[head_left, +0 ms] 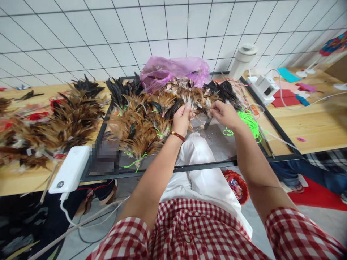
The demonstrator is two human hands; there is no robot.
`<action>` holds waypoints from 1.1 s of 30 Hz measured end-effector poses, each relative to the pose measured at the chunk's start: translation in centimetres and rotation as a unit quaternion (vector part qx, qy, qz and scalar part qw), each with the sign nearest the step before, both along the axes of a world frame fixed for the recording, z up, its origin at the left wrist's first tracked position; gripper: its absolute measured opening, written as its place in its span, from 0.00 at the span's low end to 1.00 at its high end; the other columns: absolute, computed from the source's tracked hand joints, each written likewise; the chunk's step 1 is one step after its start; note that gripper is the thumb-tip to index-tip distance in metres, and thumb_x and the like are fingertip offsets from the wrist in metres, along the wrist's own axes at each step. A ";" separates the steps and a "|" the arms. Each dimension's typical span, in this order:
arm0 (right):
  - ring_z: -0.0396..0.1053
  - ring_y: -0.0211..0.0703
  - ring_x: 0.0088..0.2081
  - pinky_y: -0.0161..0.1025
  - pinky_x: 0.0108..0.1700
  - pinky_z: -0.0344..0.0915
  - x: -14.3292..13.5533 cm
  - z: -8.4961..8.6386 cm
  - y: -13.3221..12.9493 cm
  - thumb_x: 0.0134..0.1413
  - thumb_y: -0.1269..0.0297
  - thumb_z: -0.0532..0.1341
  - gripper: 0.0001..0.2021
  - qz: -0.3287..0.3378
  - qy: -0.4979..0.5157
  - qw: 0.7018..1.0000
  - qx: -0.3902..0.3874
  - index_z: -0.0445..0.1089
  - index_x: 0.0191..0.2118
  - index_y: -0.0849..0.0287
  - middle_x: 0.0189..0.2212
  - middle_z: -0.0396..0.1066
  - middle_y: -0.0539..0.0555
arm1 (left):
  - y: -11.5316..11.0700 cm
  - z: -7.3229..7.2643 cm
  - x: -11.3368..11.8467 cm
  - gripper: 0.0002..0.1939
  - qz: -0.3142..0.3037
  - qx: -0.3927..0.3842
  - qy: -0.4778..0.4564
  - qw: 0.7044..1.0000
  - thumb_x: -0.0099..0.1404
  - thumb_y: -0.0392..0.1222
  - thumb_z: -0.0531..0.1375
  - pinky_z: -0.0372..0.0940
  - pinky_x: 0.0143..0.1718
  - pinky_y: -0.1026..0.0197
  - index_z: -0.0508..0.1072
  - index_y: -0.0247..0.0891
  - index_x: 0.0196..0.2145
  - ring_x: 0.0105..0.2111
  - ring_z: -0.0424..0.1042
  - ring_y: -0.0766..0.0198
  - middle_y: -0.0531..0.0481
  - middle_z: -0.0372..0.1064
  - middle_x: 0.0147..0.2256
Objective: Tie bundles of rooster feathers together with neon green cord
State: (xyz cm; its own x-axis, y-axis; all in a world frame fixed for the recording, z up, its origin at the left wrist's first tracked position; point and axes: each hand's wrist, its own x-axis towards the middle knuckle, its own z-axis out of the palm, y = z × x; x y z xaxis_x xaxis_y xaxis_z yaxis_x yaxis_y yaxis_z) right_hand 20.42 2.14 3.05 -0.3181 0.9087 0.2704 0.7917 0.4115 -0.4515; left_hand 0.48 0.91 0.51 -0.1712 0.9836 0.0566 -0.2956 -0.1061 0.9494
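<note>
My left hand [182,118], with a beaded bracelet at the wrist, is closed in a pinch over the middle of the glass-topped table. A small brown feather [190,126] shows below its fingertips. A short way to the right, my right hand [221,112] is also pinched, its fingertips at a dark feather [207,123]. Bundles of brown feathers [146,135], some tied with green string, spread to the left of my hands. Loose pale and brown feathers [189,94] lie just beyond them. My fingers partly hide what they hold.
A purple plastic bag [176,70] lies by the wall. Bright green cord [249,124], a white bottle [242,61] and a power strip [261,88] are at the right. More feather bundles [73,115] and a white power bank [71,169] are leftward. A red basket [240,186] stands below.
</note>
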 end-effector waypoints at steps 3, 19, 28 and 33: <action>0.72 0.48 0.37 0.42 0.44 0.65 -0.9 -0.2 -0.3 0.61 0.62 0.56 0.12 0.070 0.017 0.996 0.044 0.76 0.39 0.58 0.34 0.78 0.58 | -0.4 0.1 0.0 0.14 -0.027 0.071 0.130 0.989 0.67 0.39 0.65 0.65 0.53 0.61 0.73 0.39 0.23 0.41 0.75 0.62 0.51 0.76 0.32; 0.73 0.43 0.37 0.44 0.44 0.73 -2.5 -1.8 0.7 0.39 0.49 0.75 0.23 0.040 0.389 0.911 -0.129 0.78 0.40 0.57 0.36 0.78 0.54 | 0.2 -1.4 -0.2 0.14 -0.031 0.017 0.045 0.998 0.65 0.44 0.68 0.61 0.37 0.66 0.74 0.39 0.23 0.28 0.66 0.67 0.54 0.69 0.23; 0.69 0.39 0.29 0.42 0.39 0.71 -2.7 -0.2 -0.6 0.37 0.44 0.76 0.21 0.103 0.406 0.898 -0.134 0.77 0.26 0.57 0.25 0.74 0.50 | -0.6 -0.3 0.1 0.12 -0.028 -0.001 0.030 0.999 0.62 0.40 0.70 0.64 0.42 0.65 0.76 0.38 0.23 0.33 0.72 0.66 0.52 0.76 0.28; 0.73 0.44 0.33 0.44 0.41 0.71 -3.3 0.0 -1.1 0.46 0.47 0.72 0.16 0.101 0.340 0.933 -0.068 0.79 0.28 0.56 0.28 0.77 0.53 | -1.1 0.1 0.5 0.12 -0.091 -0.053 0.015 0.994 0.63 0.40 0.70 0.63 0.33 0.65 0.76 0.37 0.24 0.25 0.70 0.67 0.54 0.71 0.21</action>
